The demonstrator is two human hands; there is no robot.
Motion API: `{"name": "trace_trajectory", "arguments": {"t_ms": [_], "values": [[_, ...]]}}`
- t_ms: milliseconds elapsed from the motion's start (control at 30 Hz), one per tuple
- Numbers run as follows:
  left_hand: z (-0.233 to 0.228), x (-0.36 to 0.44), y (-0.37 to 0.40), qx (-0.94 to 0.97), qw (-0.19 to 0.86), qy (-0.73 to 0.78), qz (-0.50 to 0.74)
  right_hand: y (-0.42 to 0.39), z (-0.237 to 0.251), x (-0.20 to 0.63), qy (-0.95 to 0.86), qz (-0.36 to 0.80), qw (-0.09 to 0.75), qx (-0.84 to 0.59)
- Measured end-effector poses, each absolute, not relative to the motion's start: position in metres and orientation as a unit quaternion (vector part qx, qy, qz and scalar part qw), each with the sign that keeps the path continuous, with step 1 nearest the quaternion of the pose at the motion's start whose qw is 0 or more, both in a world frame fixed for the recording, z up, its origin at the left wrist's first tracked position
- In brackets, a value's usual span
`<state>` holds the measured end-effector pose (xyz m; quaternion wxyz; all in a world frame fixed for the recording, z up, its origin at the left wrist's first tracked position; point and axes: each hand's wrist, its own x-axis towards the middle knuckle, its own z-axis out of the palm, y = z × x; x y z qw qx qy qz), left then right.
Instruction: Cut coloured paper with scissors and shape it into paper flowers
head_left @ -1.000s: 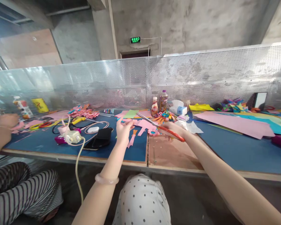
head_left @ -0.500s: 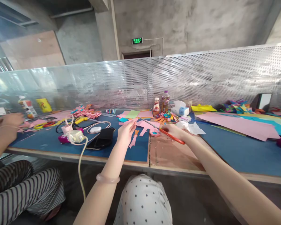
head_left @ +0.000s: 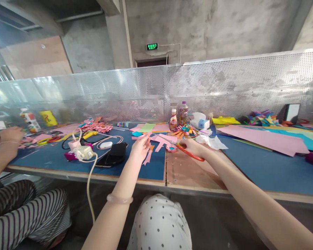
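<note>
My left hand (head_left: 141, 148) is closed in a pinch on a small piece of pink paper (head_left: 148, 134), held above the blue mat. My right hand (head_left: 191, 147) grips the orange handles of a pair of scissors (head_left: 190, 153). The blades point left toward the pinched paper; whether they touch it I cannot tell. Beneath the hands lie cut pink paper strips (head_left: 147, 159) and a pink paper ring with a blue centre (head_left: 171, 148). Behind them is a stack of pink and green paper sheets (head_left: 148, 127).
A black phone (head_left: 115, 153), cables and a power adapter (head_left: 83, 152) lie left of my left arm. Two bottles (head_left: 183, 114), a tissue pack (head_left: 203, 124) and large pink sheets (head_left: 266, 139) are behind and to the right. A co-worker's hands (head_left: 11, 135) work at the far left.
The scissor blades sit slightly lower and look a little more open. My left hand has hardly moved and keeps its pinch. The whole view has shifted slightly.
</note>
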<state>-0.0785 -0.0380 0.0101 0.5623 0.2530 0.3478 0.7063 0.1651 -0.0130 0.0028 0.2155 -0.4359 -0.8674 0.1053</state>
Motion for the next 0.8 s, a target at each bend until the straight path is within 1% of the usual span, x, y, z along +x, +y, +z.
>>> {"name": "trace_trajectory", "arguments": {"t_ms": [233,633,800], "values": [[0.013,-0.0784,-0.0395,0.238,0.566,0.325,0.719,-0.013,0.0043,0.1661,-0.867,0.117,0.227,-0.427],[0.0132,-0.0775,-0.0406,0.225,0.573,0.312,0.724,-0.0168,0.0043,0.159,-0.854,0.103,0.265,-0.435],[0.0128,-0.0767,-0.0415,0.243,0.543,0.297,0.747,-0.0157,0.011,0.1654,-0.858,0.125,0.256,-0.428]]}}
